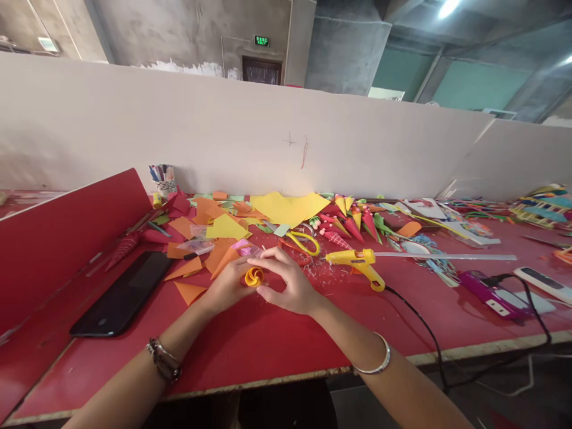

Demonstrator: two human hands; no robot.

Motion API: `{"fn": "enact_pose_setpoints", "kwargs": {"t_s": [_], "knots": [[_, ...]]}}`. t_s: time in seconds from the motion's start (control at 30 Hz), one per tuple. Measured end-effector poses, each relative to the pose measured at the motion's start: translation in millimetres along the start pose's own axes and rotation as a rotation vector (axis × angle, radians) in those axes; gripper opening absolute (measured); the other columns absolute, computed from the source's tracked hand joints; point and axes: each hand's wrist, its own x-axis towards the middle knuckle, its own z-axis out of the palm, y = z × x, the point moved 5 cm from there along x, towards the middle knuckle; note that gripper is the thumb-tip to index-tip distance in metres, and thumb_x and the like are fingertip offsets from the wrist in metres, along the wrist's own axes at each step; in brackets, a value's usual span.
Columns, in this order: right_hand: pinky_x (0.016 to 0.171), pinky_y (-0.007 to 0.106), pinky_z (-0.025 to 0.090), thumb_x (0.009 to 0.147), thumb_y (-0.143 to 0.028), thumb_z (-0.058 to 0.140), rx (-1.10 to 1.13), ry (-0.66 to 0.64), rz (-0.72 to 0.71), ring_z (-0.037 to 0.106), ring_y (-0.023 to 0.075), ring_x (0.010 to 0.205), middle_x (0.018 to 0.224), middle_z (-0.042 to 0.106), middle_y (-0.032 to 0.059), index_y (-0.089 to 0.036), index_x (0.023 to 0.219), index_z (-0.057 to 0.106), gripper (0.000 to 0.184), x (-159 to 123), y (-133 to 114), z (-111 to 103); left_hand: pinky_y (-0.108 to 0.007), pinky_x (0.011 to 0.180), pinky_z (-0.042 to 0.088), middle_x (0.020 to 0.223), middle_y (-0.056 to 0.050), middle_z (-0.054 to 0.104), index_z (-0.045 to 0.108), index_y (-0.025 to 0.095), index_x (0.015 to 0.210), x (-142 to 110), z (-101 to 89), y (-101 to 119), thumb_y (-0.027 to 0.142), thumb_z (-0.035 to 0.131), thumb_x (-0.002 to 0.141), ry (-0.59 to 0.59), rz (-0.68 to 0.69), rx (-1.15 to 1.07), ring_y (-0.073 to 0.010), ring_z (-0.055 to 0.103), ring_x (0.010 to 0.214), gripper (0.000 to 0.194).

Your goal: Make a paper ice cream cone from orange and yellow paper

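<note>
A yellow-orange paper roll (254, 277), wound into a spiral, faces up between my two hands above the red table. My left hand (229, 285) grips it from the left, its fingers partly hidden behind the roll. From the right, my right hand (289, 283) curves round it, with the thumb tip at its lower edge and the forefinger reaching over the top. Just beyond my hands lie orange paper pieces (227, 259) and yellow-handled scissors (306, 243). To the right, a yellow glue gun (357, 262) with a long clear glue stick lies on its side.
A black phone (125, 292) lies at left beside a red upright board (67, 244). Behind are a large yellow sheet (286, 208), a pen cup (164, 179) and several paper cones (353, 223). The glue gun's black cable (420, 316) hangs over the front edge near a purple power strip (494, 295).
</note>
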Motion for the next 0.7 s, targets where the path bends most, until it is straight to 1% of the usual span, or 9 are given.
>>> {"fn": "enact_pose_setpoints", "kwargs": {"t_s": [0.07, 0.13, 0.27, 0.37, 0.47, 0.53, 0.67, 0.7], "knots": [[0.085, 0.035, 0.043, 0.073, -0.03, 0.058, -0.011, -0.006, 0.027, 0.045, 0.0176, 0.099, 0.102, 0.044, 0.0045, -0.026, 0.118, 0.045, 0.046, 0.3, 1.9, 0.3, -0.028, 0.069, 0.047, 0.087, -0.004, 0.059, 0.054, 0.017, 0.089, -0.5, -0.1, -2.5, 0.025, 0.06, 0.072, 0.023, -0.019, -0.006, -0.0172, 0.055, 0.081, 0.019], [0.084, 0.036, 0.043, 0.072, -0.033, 0.061, -0.035, -0.009, 0.055, 0.045, 0.0182, 0.099, 0.1, 0.044, 0.0043, -0.027, 0.114, 0.048, 0.044, 0.6, 4.4, 1.2, -0.028, 0.069, 0.047, 0.089, -0.005, 0.06, 0.055, 0.017, 0.09, -0.8, -0.4, -3.4, 0.024, 0.061, 0.072, 0.039, -0.029, -0.015, -0.0174, 0.056, 0.081, 0.02], [0.084, 0.035, 0.042, 0.075, -0.028, 0.057, -0.066, 0.005, 0.066, 0.046, 0.018, 0.098, 0.097, 0.044, 0.004, -0.028, 0.107, 0.052, 0.032, 1.3, 6.4, 2.6, -0.029, 0.07, 0.047, 0.094, -0.006, 0.06, 0.055, 0.018, 0.09, -0.7, -0.6, -0.5, 0.019, 0.059, 0.072, 0.035, -0.011, -0.006, -0.018, 0.057, 0.082, 0.019], [0.085, 0.034, 0.042, 0.076, -0.023, 0.055, -0.068, 0.053, 0.053, 0.047, 0.0169, 0.095, 0.095, 0.045, 0.0036, -0.026, 0.104, 0.051, 0.029, 1.3, 4.4, 0.3, -0.03, 0.073, 0.046, 0.095, -0.007, 0.059, 0.055, 0.017, 0.093, -0.5, -0.8, 1.2, 0.019, 0.056, 0.073, 0.029, -0.002, 0.017, -0.0189, 0.056, 0.086, 0.02], [0.084, 0.034, 0.042, 0.076, -0.022, 0.054, -0.067, 0.088, 0.054, 0.048, 0.0164, 0.093, 0.095, 0.044, 0.003, -0.026, 0.103, 0.05, 0.029, 0.7, 2.2, -3.1, -0.032, 0.077, 0.045, 0.097, -0.008, 0.059, 0.054, 0.018, 0.099, -0.4, -1.0, 0.9, 0.022, 0.055, 0.075, 0.026, 0.002, 0.028, -0.0205, 0.054, 0.092, 0.024], [0.085, 0.034, 0.042, 0.075, -0.023, 0.055, -0.058, 0.088, 0.045, 0.047, 0.0166, 0.094, 0.096, 0.043, 0.0031, -0.026, 0.106, 0.049, 0.032, 0.3, 1.1, -4.0, -0.032, 0.078, 0.045, 0.097, -0.008, 0.059, 0.055, 0.018, 0.097, -0.5, -1.2, 0.0, 0.023, 0.055, 0.075, 0.028, 0.006, 0.031, -0.0209, 0.054, 0.093, 0.023], [0.089, 0.035, 0.04, 0.071, -0.028, 0.062, -0.023, 0.04, 0.031, 0.043, 0.0184, 0.104, 0.105, 0.042, 0.0049, -0.027, 0.116, 0.042, 0.05, 0.2, 2.3, -0.7, -0.031, 0.074, 0.046, 0.096, -0.006, 0.058, 0.057, 0.018, 0.09, -0.9, -3.2, -0.4, 0.02, 0.055, 0.075, 0.067, 0.019, 0.049, -0.0191, 0.054, 0.088, 0.015], [0.089, 0.035, 0.04, 0.071, -0.028, 0.063, -0.031, 0.027, 0.041, 0.042, 0.0184, 0.104, 0.106, 0.041, 0.0049, -0.027, 0.115, 0.042, 0.049, 0.3, 3.7, 0.6, -0.03, 0.073, 0.046, 0.095, -0.006, 0.058, 0.057, 0.018, 0.089, -1.0, -3.4, 0.1, 0.019, 0.055, 0.075, 0.072, 0.025, 0.047, -0.0187, 0.055, 0.086, 0.014]]}}
